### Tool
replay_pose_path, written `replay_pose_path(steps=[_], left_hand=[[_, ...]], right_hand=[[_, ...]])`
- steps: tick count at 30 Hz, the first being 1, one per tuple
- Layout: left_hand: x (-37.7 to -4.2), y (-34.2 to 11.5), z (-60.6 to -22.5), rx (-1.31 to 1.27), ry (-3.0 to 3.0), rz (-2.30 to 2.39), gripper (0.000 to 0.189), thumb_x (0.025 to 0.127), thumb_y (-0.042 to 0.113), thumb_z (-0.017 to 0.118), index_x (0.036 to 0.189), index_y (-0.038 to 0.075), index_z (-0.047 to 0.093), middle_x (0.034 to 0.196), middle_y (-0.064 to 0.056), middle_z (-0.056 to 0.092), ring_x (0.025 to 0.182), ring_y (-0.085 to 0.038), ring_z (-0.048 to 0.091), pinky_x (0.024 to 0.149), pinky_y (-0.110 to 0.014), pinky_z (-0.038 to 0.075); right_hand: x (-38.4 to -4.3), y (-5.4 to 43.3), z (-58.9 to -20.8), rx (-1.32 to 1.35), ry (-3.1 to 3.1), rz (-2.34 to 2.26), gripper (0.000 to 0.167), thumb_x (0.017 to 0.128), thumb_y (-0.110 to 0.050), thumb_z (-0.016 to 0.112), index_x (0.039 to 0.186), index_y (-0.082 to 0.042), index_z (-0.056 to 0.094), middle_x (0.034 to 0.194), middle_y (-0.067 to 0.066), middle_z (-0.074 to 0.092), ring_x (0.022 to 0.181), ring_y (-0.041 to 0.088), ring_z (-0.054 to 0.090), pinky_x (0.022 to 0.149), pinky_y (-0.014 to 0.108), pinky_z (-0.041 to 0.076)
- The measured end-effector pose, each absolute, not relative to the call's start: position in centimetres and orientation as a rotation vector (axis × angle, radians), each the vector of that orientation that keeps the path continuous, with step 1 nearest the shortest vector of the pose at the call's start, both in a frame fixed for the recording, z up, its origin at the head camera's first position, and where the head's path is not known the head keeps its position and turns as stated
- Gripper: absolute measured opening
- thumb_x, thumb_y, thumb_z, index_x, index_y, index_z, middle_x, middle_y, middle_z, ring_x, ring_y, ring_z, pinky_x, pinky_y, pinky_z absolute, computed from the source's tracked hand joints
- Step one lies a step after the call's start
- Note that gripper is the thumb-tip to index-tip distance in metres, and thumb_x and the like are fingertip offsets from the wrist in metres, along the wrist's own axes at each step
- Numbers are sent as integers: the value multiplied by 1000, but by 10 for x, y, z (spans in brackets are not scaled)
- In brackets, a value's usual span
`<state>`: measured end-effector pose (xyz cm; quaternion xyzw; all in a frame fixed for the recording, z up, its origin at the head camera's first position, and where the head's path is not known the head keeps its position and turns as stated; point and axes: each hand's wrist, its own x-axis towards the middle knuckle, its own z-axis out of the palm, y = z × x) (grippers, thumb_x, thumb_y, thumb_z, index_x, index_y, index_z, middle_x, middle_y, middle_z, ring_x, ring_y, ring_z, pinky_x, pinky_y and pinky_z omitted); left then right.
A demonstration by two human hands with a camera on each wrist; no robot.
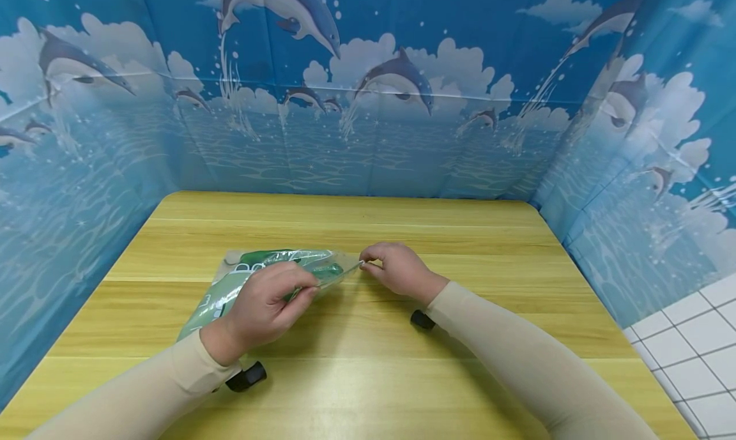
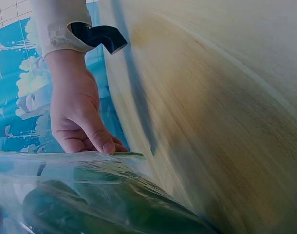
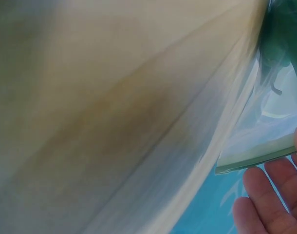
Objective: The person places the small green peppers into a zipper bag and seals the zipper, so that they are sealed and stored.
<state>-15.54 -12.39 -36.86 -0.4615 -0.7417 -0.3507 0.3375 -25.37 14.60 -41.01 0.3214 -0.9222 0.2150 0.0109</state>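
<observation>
A clear plastic bag [image 1: 209, 303] with a green print and dark green, rounded contents [image 2: 56, 204] lies left of centre on the table, its right edge raised. What the contents are I cannot tell. My left hand [image 1: 269, 306] pinches the bag's near edge between thumb and fingers. At the raised right corner, my right hand [image 1: 397, 271] pinches the bag's rim with thumb and forefinger. Along that rim runs a green strip [image 3: 255, 160], seen in the right wrist view beside the fingers [image 3: 265, 195]. The left wrist view shows the right hand across the bag.
The wood-grain table [image 1: 460, 376] extends around the bag, with rounded far corners. A blue dolphin-print curtain [image 1: 368, 140] stands behind it and along both sides. White tiles [image 1: 684, 344] show at the right. Black mounts [image 1: 246, 377] project from both sleeves near the wrists.
</observation>
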Motion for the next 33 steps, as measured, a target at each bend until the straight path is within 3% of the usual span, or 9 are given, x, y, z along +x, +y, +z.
replay_pose_path(steps=[33], left_hand=[[-154, -125, -364, -1213, -1897, -924, 30, 111, 25, 53, 93, 9, 71, 79, 5, 65, 69, -8, 55, 67, -25, 50]], right_hand=[[-264, 149, -411, 971, -2905, 659, 18, 103, -24, 69, 118, -17, 78, 119, 0, 78, 111, 18, 74, 96, 41, 59]])
